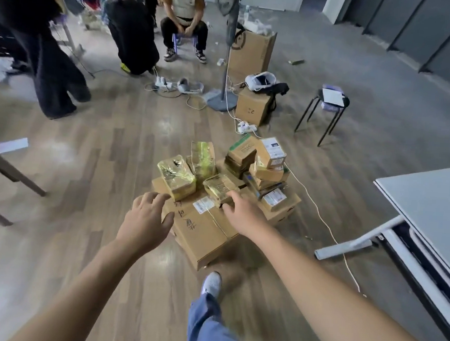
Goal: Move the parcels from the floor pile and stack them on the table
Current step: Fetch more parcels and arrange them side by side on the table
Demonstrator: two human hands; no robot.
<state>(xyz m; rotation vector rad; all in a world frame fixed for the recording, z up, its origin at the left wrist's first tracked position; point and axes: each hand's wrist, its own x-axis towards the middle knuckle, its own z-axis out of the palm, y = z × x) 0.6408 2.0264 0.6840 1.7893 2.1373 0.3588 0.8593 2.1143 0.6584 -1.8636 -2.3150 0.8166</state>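
Step in hand: reach for a pickup, nothing lifted. Left hand [145, 222] spread wide, empty, over the near-left edge of the large flat box [201, 232] at the base of the floor pile. Taped yellow parcel [177, 176] sits on that box just beyond the fingers. Right hand [245, 211] open, fingertips at or touching a smaller taped parcel [218, 190]; contact unclear. Surface [427, 200] well apart to the right, its visible part bare. Next move, judged: close both hands on one parcel, lift, turn right.
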